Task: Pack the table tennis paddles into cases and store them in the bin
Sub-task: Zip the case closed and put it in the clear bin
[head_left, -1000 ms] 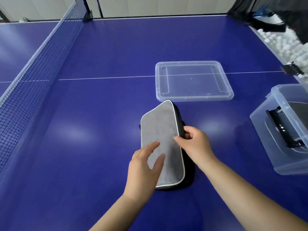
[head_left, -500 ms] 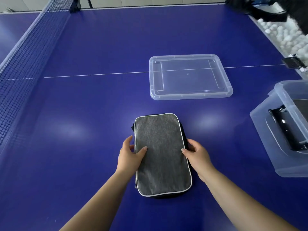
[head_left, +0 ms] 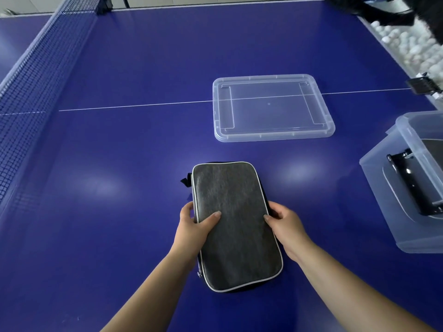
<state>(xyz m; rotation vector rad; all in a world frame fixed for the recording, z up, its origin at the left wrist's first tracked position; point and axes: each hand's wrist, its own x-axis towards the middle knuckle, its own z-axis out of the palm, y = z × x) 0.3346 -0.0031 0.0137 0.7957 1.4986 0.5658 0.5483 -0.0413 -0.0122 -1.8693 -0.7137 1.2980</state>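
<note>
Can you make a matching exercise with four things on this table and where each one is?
Things:
1. case
2. lid
3. bin
4. net

Places:
A. at the right edge of the view
B. along the left side
C. held between both hands
D. flat on the table, beyond the case

Pairs: 1-C, 2-D, 3-A, 4-B

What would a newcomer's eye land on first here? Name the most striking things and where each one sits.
First, the grey paddle case lying flat on the blue table tennis table, gripped at its long edges by the left hand and right hand. Beyond it lies a clear bin lid across the white centre line. At the right edge stands the clear storage bin.
</note>
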